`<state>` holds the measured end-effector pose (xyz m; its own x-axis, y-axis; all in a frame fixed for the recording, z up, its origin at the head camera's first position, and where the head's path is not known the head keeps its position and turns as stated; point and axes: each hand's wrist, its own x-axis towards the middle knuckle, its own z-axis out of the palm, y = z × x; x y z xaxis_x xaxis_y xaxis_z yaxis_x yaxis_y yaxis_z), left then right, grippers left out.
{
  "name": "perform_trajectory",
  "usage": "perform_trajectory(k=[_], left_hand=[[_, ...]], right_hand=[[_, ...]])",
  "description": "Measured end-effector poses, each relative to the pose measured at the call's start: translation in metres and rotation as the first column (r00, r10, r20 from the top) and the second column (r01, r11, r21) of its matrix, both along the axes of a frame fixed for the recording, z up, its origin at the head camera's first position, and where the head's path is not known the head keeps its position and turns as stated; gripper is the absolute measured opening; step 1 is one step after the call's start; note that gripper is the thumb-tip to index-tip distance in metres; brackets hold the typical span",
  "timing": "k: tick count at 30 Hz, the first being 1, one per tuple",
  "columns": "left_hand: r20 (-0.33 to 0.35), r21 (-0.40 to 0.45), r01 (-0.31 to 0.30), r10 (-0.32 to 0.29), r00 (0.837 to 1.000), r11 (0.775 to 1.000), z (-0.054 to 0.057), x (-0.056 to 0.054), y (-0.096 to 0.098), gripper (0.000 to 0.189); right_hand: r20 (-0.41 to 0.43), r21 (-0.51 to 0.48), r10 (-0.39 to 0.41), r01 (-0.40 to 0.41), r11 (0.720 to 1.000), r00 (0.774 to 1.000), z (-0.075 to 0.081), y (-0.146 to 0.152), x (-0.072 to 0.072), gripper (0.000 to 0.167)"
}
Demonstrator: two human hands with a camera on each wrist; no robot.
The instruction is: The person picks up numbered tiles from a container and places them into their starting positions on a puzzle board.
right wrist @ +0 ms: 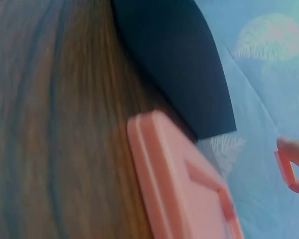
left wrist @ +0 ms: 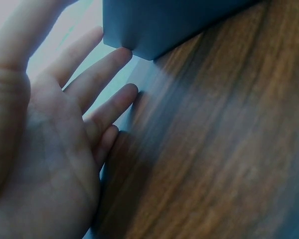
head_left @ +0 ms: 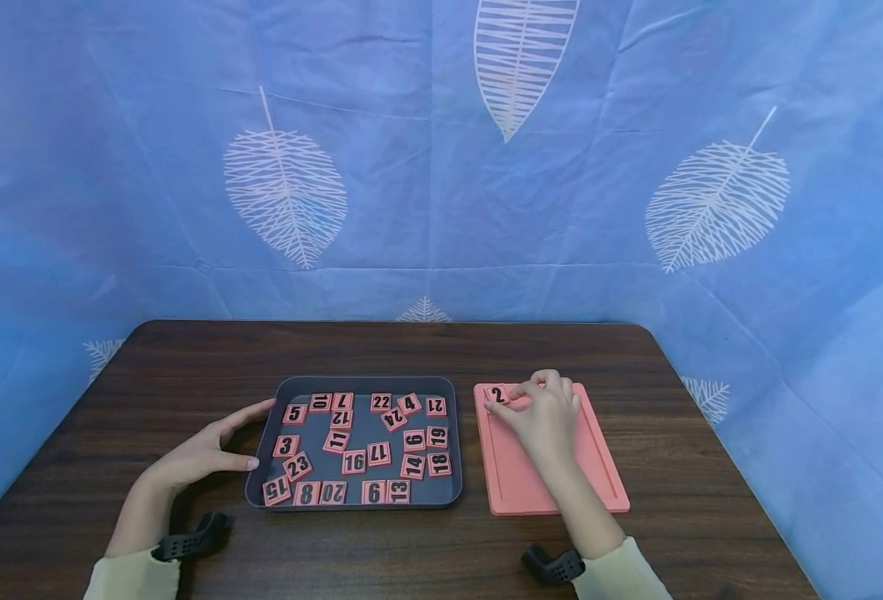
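Note:
A pink square tile marked 2 (head_left: 496,395) is at the far left corner of the pink board (head_left: 516,467). My right hand (head_left: 550,417) reaches over that board and pinches the tile between thumb and finger. In the right wrist view only the fingertips (right wrist: 294,149) show, with the pink tile (right wrist: 285,168) between them. My left hand (head_left: 197,454) is at the left side of the dark tray (head_left: 353,506), thumb and fingers spread against its rim. The left wrist view shows straight fingers (left wrist: 102,74) touching the tray wall (left wrist: 154,25).
Several pink tiles with black numbers lie scattered in the tray, turned various ways, such as tile 16 (head_left: 354,462) and tile 22 (head_left: 381,402). Tray and board stand apart on the dark wooden table (head_left: 381,554). A blue leaf-patterned cloth (head_left: 426,208) hangs behind.

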<state>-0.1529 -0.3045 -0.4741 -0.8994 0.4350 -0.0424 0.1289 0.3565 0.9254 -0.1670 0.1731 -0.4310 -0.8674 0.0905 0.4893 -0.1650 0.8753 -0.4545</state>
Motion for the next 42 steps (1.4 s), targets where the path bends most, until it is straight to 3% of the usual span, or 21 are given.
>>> perform_trajectory(k=[15,28,42], left_hand=[[0.0,0.0,0.004,-0.004,1.0,1.0,-0.001,0.0,0.0,0.078],[0.005,-0.009,-0.008,0.008,1.0,1.0,-0.001,0.0,0.0,0.079],[0.008,-0.023,-0.016,0.016,1.0,1.0,0.003,0.002,0.002,0.08]], right_hand=[[0.097,0.017,-0.119,0.118,0.993,0.988,-0.025,0.021,-0.011,0.039],[0.194,0.033,-0.136,0.132,0.991,0.972,-0.039,0.027,-0.013,0.039],[0.218,0.008,-0.109,0.11,0.994,0.97,-0.044,0.028,-0.015,0.036]])
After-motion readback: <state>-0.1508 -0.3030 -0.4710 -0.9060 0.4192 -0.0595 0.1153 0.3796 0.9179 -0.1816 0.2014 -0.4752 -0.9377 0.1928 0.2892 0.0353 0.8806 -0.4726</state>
